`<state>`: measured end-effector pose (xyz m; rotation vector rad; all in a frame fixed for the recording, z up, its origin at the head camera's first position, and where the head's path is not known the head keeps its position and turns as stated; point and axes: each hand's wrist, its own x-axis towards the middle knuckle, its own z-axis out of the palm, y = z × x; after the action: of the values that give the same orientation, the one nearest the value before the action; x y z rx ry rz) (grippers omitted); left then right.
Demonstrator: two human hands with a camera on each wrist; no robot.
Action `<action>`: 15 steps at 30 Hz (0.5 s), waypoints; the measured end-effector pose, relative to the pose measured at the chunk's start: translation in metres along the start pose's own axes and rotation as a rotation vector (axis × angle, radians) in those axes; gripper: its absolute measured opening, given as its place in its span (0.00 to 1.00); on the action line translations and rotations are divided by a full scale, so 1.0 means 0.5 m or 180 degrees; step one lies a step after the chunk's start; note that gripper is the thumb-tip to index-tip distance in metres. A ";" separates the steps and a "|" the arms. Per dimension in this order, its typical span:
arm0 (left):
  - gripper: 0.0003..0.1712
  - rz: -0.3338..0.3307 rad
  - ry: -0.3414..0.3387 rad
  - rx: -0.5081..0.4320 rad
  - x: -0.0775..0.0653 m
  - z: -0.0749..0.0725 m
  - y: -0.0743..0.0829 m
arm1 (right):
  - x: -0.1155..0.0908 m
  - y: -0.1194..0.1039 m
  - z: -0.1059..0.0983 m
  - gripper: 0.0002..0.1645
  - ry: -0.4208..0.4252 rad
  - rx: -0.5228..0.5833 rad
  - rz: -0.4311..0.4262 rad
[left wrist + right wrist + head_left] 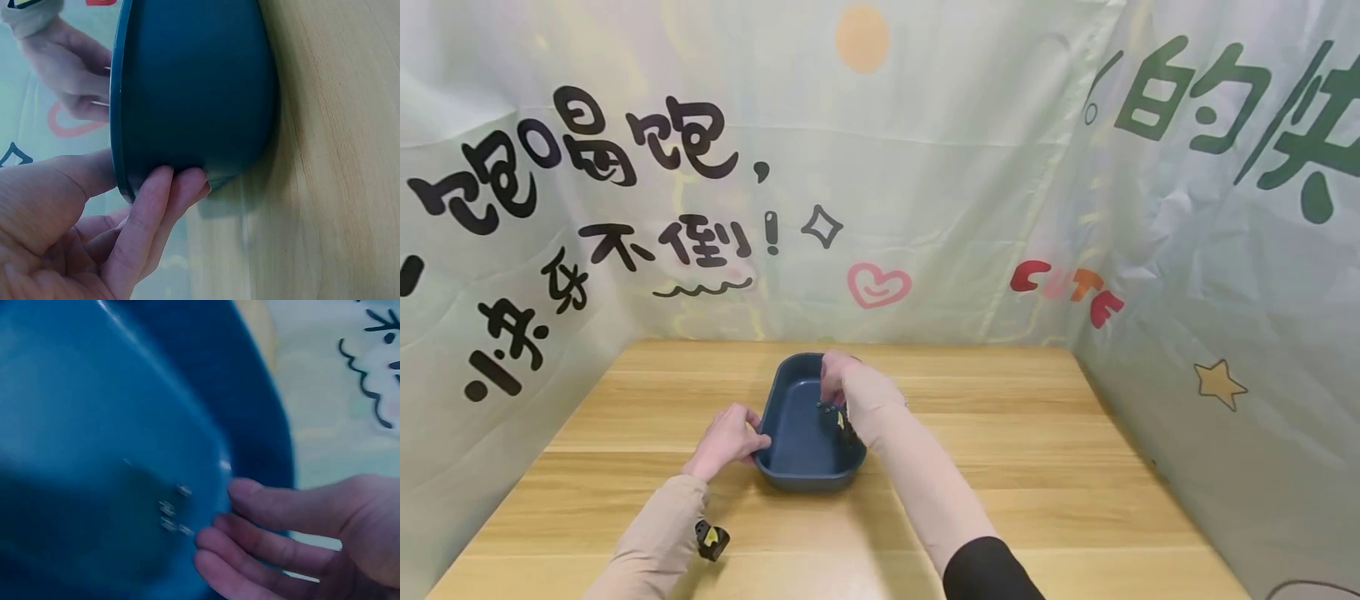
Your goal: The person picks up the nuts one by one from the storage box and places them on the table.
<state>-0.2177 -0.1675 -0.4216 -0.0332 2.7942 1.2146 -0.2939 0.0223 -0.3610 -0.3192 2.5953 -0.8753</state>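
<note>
A dark blue, deep rectangular basin with rounded corners (808, 482) stands on the wooden table. My left hand (728, 437) grips its left rim, thumb over the edge and fingers against the outer wall (194, 94). Inside the basin, toward its far right, reaches my right hand (842, 383). Several tiny shiny metal pieces (167, 508) lie on the basin floor just beyond the right fingertips (209, 540). They are too small and blurred to name. Between that thumb and those fingers there is a gap, and nothing shows in it.
The wooden table (1037, 467) extends on both sides of the basin. Pale printed cloth (955, 208) encloses it at the back, left and right. A small black device with a yellow mark (711, 540) sits at the left wrist.
</note>
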 end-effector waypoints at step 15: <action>0.13 0.0050 0.0064 0.0009 0.000 0.005 -0.003 | 0.082 0.038 0.089 0.18 0.0354 -0.1216 0.0279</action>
<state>-0.2176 -0.1665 -0.4243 -0.0234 2.8186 1.2205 -0.3135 -0.0001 -0.4168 -0.2619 2.8489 -0.3718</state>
